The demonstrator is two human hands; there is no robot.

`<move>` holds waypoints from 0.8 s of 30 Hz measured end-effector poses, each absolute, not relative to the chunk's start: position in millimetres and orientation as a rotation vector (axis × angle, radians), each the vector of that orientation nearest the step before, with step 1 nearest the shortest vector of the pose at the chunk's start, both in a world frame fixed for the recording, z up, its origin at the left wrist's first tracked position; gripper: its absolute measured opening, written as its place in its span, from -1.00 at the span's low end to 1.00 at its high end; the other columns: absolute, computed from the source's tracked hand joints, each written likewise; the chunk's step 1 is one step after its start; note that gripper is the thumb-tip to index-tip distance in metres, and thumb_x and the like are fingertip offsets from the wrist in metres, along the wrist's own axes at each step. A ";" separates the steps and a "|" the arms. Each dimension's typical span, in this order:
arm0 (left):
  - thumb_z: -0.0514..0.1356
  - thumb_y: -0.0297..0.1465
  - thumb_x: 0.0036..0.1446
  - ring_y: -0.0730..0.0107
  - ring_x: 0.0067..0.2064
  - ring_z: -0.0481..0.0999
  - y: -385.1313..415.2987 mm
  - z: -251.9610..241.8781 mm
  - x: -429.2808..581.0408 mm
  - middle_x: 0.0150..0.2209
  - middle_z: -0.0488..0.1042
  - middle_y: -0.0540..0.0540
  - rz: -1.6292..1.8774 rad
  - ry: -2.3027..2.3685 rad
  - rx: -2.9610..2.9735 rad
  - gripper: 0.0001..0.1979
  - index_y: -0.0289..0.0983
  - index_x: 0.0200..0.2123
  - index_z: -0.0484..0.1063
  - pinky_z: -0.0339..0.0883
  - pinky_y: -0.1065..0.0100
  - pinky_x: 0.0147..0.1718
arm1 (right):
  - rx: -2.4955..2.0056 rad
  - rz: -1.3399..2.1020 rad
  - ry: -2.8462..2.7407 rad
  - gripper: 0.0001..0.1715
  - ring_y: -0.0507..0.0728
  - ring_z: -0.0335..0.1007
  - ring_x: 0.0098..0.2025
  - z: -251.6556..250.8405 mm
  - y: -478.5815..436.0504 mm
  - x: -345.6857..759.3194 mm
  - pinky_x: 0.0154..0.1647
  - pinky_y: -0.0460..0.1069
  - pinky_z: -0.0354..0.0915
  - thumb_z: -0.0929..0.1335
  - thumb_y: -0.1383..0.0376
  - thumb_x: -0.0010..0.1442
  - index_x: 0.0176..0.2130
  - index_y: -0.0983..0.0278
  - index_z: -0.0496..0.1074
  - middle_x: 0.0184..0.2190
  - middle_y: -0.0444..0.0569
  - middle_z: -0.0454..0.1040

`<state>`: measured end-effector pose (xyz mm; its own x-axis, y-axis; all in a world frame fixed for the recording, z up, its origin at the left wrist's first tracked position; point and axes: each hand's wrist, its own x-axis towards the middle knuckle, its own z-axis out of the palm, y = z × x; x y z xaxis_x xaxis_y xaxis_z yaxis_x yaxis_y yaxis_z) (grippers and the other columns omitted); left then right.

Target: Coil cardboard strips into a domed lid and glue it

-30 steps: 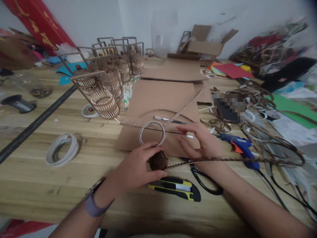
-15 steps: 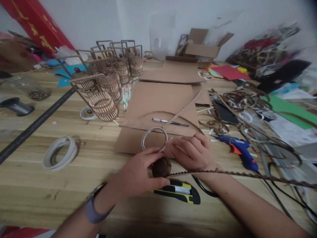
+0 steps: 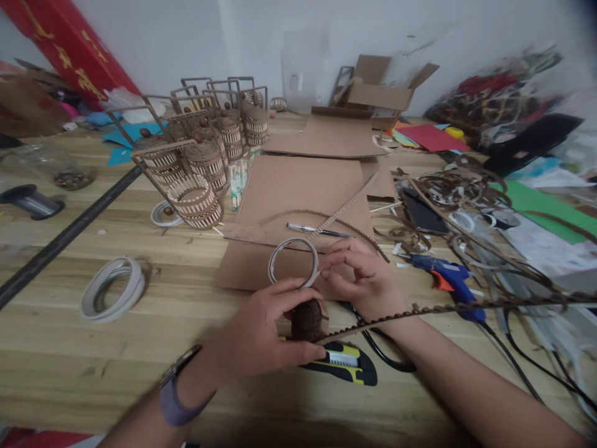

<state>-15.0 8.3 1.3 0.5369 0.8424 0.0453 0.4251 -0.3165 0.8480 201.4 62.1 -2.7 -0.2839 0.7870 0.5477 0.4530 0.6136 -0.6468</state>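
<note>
My left hand is closed round a tightly wound coil of brown corrugated cardboard strip. Its fingers also steady a roll of double-sided tape, tilted up above the coil. At the roll's right edge, my right hand pinches what looks like the loose tape end, a small pale bit. From the coil, the unwound corrugated strip runs right across my right wrist. Below the coil lies a yellow and black utility knife, partly covered by my left thumb.
A blue glue gun with its cord lies to the right, near tangled brown strips. Cardboard sheets with a pen lie ahead. Several small woven baskets stand back left. More tape rolls rest at left.
My right hand has lifted slightly, its fingers opening out more while still pinching by the roll. The coil and tape roll have shifted a little right, and the trailing strip has risen at the right.
</note>
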 end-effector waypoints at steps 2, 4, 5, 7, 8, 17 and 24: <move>0.39 -0.10 -0.03 -0.03 0.19 0.41 9.2 1.7 -15.3 0.11 0.47 -0.24 0.655 0.997 1.944 -0.38 -0.23 0.08 0.48 0.28 0.05 0.18 | -1.088 0.564 -1.755 -0.87 0.10 0.41 -0.29 -3.4 68.6 208.5 -0.25 0.01 0.30 0.35 0.37 0.12 -0.41 0.17 0.50 -0.38 -0.10 0.49; 0.37 -0.15 0.02 0.00 0.19 0.40 11.1 -1.0 -16.1 0.15 0.43 -0.23 0.687 1.035 1.936 -0.43 -0.20 0.09 0.45 0.27 0.03 0.20 | -1.156 0.640 -1.589 -0.91 0.09 0.38 -0.29 -3.7 73.5 213.3 -0.26 0.01 0.28 0.38 0.32 0.13 -0.41 0.17 0.50 -0.36 -0.10 0.48; 0.37 -0.18 0.04 -0.01 0.21 0.38 12.2 -3.2 -16.7 0.19 0.37 -0.24 0.705 1.077 1.923 -0.45 -0.19 0.10 0.45 0.27 0.01 0.19 | -1.145 0.695 -1.537 -0.93 0.10 0.38 -0.27 -3.3 74.4 213.5 -0.24 0.01 0.28 0.41 0.29 0.13 -0.40 0.17 0.51 -0.34 -0.10 0.48; 0.37 -0.20 0.05 -0.05 0.23 0.34 14.3 -8.1 -18.3 0.29 0.21 -0.25 0.743 1.140 1.878 -0.48 -0.17 0.09 0.45 0.33 -0.01 0.14 | -1.042 0.865 -1.482 -0.93 0.11 0.38 -0.22 -1.6 71.9 208.9 -0.19 0.03 0.29 0.48 0.23 0.08 -0.41 0.16 0.54 -0.32 -0.10 0.47; 0.38 -0.20 0.04 -0.05 0.22 0.34 15.0 -10.2 -19.0 0.31 0.14 -0.25 0.760 1.144 1.848 -0.48 -0.16 0.08 0.46 0.39 0.00 0.10 | -0.981 0.981 -1.451 -0.88 0.11 0.38 -0.21 -0.3 68.8 204.7 -0.17 0.03 0.30 0.51 0.19 0.03 -0.42 0.16 0.55 -0.33 -0.10 0.47; 0.37 -0.27 0.08 0.24 -0.03 0.48 11.7 -9.5 -14.7 0.00 0.31 -0.13 0.893 1.063 1.843 -0.49 -0.13 0.11 0.41 0.48 0.19 0.00 | -0.804 1.956 -0.878 -0.75 -0.01 0.37 -0.39 5.2 39.8 182.3 -0.28 -0.07 0.30 0.62 0.20 -0.16 -0.43 0.19 0.61 -0.47 -0.19 0.49; 0.37 -0.27 0.09 0.18 0.02 0.46 12.4 -11.8 -15.1 0.03 0.32 -0.14 0.993 1.114 1.900 -0.49 -0.13 0.11 0.39 0.42 0.14 0.07 | -0.806 2.111 -0.717 -0.72 -0.02 0.44 -0.39 1.6 34.6 177.6 -0.30 -0.09 0.30 0.65 0.27 -0.22 -0.43 0.23 0.61 -0.45 -0.18 0.56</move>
